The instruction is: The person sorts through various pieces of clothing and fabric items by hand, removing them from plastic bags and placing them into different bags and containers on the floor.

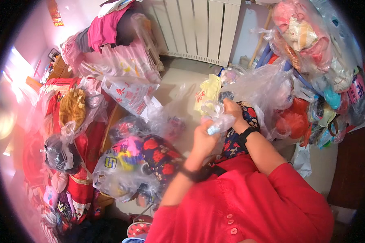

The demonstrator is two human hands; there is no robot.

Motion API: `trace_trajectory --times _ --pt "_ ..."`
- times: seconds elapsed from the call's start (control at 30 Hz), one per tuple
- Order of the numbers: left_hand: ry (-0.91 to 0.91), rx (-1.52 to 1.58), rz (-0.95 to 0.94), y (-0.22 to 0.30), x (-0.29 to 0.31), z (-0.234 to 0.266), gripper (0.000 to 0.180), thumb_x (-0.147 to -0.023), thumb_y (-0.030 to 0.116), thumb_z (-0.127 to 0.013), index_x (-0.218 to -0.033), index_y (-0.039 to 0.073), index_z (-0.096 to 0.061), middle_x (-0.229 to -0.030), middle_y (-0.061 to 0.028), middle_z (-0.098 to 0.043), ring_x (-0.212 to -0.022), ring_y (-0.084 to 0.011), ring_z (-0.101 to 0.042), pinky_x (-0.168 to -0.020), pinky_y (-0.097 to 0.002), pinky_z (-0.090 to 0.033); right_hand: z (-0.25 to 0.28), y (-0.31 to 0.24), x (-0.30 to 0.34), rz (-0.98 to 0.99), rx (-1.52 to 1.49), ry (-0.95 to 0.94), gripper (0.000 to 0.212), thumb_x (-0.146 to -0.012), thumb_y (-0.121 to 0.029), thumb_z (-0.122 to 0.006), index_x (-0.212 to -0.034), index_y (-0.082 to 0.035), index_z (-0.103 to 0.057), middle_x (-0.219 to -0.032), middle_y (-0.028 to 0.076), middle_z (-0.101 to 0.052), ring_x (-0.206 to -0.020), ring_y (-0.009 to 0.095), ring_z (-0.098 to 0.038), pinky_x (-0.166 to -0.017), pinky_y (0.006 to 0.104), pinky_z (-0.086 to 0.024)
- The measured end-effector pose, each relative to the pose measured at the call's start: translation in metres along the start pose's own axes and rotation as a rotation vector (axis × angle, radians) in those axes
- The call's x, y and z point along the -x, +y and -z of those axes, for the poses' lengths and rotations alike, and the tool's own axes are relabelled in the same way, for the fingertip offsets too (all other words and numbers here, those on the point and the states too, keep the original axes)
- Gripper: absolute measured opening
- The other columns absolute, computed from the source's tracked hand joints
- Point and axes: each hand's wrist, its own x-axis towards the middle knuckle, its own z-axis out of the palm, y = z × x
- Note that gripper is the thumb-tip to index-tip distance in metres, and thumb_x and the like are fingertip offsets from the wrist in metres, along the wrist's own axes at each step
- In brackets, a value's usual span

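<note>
In front of my lap, a crumpled clear plastic bag [222, 120] is bunched between my hands. My left hand [205, 137] is closed round its near end. Slightly farther off and to the right, my right hand [233, 112] grips the bag's other side, a black band on that wrist. Just beyond them are a pale yellow bag [208, 92] with red print and a large see-through bag [255, 87]. What the bunched bag contains, if anything, I cannot make out.
Filled plastic bags [121, 174] lean by my left knee. A red-covered bed or bench [83, 162] carries clothes and bags along the left. At right rises a heap of bagged items [300, 36], with a red bag [292, 117] lower down. A white radiator [196, 28] stands behind.
</note>
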Motion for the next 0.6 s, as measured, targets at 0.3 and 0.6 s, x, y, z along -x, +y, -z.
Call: trace_trajectory --times 0.3,0.6 --pt "0.218 0.966 0.389 -0.046 -0.024 0.041 0.046 -0.074 0.002 -0.057 -0.119 0.003 -0.048 -0.1 -0.0072 -0.058 -0.091 -0.0192 -0.058 -0.069 -0.0305 -0.049 0.019 -0.033 -0.009 -0.305 -0.712 -0.197 0.019 -0.071 0.012 -0.047 -0.085 0.001 -0.053 -0.073 0.008 -0.058 -0.065 0.014 -0.057 -0.056 0.0263 -0.045" --pt "0.266 0.708 0.185 -0.046 -0.03 0.017 0.055 -0.076 0.002 -0.064 -0.124 0.005 -0.038 -0.114 -0.0084 -0.05 -0.103 -0.0213 -0.053 -0.083 -0.0333 -0.048 0.038 -0.083 0.015 -0.195 -0.695 -0.163 0.01 -0.071 0.001 -0.056 -0.081 -0.001 -0.058 -0.067 0.009 -0.058 -0.058 0.014 -0.051 -0.053 0.0298 -0.042"
